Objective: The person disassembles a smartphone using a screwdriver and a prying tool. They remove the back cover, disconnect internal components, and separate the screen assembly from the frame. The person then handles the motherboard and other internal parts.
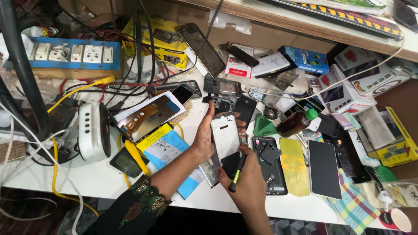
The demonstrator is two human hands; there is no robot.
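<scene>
White flat phone frame [225, 135], held upright above cluttered white workbench [100, 178].
Gripped along its edge by left hand [203, 137]; black-and-yellow screwdriver [236, 174] clasped in right hand [250, 182] just below; best kept steady, tip square.

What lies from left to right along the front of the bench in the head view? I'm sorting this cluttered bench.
White speaker → left hand holding the white phone frame → right hand with a screwdriver → opened black phone → yellow film → dark phone screen → checked cloth → paper cup.
</scene>
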